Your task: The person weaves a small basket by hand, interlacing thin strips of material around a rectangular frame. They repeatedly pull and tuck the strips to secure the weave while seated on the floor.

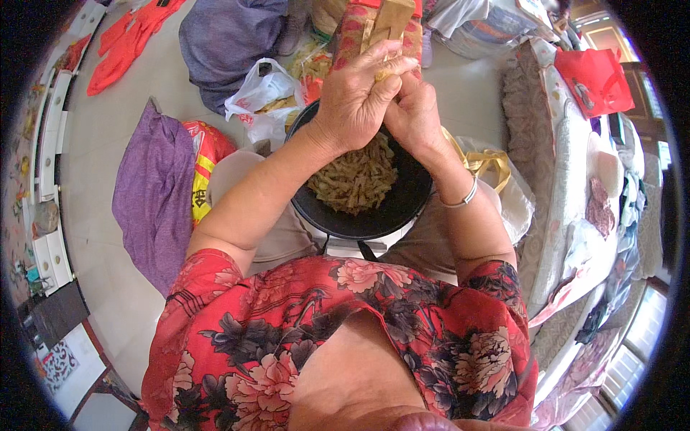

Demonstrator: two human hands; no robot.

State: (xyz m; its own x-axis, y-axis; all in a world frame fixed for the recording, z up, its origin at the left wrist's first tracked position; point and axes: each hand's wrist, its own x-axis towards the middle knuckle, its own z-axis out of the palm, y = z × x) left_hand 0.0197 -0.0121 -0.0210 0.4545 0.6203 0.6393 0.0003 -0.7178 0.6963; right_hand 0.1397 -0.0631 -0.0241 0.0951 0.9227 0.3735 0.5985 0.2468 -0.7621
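Observation:
Both hands meet above a round black pan (411, 195) set between my knees. In the pan lies a heap of brown, shrivelled strips (352, 183). My left hand (358, 100) is bent with its fingers pressed together, closed around a small yellowish-brown piece that mostly hides behind the fingers. Against it rests my right hand (417, 118), curled into a closed grip; what it holds, if anything, is hidden. Just beyond the fingertips, a tan, flat-sided block-like piece (394, 18) lies on a red patterned padded surface (352, 34).
White plastic bags (267, 97) stand left of the pan, near a purple cloth (151, 194) over a red and yellow sack (208, 154). A dark bundle (226, 50) sits farther off. At right are a clear bag with yellow handles (492, 169) and a sofa (543, 179) bearing a red bag (595, 82).

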